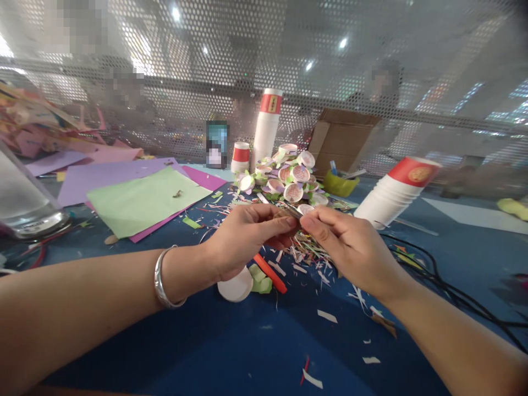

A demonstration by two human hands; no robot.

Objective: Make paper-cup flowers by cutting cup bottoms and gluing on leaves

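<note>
My left hand [258, 231], with a silver bangle [160, 278] at the wrist, pinches a small brown piece [282, 215] mostly hidden by the fingers. Facing it, my right hand [350, 247] grips a thin grey metal tool [292, 209] whose tip reaches the brown piece; its kind cannot be made out. Just beyond both hands rises a heap of cut paper-cup pieces [293, 192] with green and purple paper on them. Paper scraps [325, 269] lie scattered below. Near my left hand are a white disc [235, 286], crumpled green paper [259, 279] and an orange-red stick-like object [272, 275].
Green [144, 198] and purple paper sheets [107, 176] lie at left, beside a clear glass vessel [28, 203]. Stacked paper cups stand behind [266, 129] and lean at right [394, 190]. Black cables [437, 280], a yellow-green container [340, 184] and a phone [216, 143] are around.
</note>
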